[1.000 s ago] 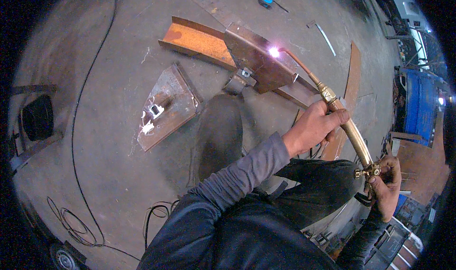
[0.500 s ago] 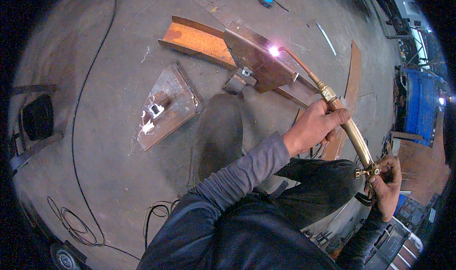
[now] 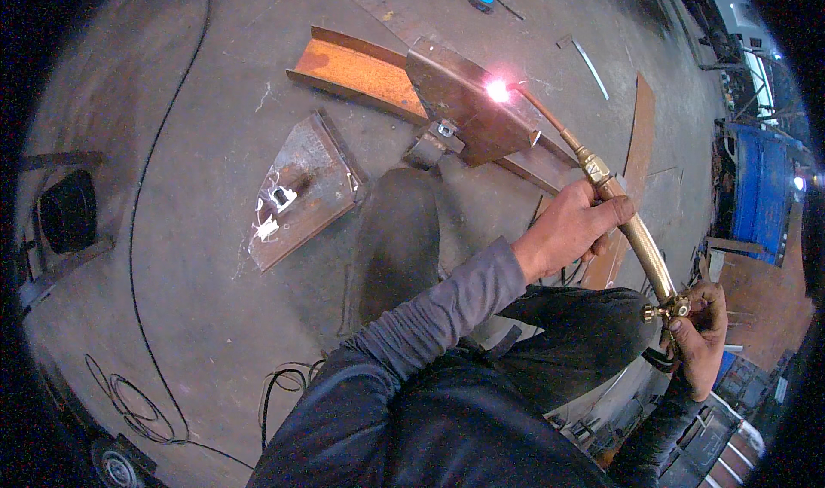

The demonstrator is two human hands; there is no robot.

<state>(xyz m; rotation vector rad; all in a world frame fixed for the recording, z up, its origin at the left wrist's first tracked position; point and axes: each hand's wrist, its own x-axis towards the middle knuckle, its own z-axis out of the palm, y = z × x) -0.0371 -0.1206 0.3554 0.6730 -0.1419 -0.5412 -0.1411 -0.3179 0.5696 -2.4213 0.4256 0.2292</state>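
A brass gas torch (image 3: 644,246) slants across the right side, its thin copper tip reaching toward a brown steel plate (image 3: 468,114). Bright pink-white glare at the tip's end hides the spot where it meets the plate's upper edge. My left hand (image 3: 574,226) is wrapped round the front of the torch handle. At the handle's rear end, by the valve knobs, the fingers of my right hand (image 3: 700,338) are closed on the torch. The plate lies over a rusty steel channel (image 3: 361,77), beside a small metal block with a square hole (image 3: 434,143).
A second angular steel piece (image 3: 305,198) with white marks lies on the floor left of my knee. A blue tape measure (image 3: 482,1) sits at the far side. Black cable (image 3: 146,157) runs down the left, and a long flat steel strip (image 3: 638,140) lies at right.
The glare at the torch tip has grown larger and pinker. My hands and the torch have hardly moved.
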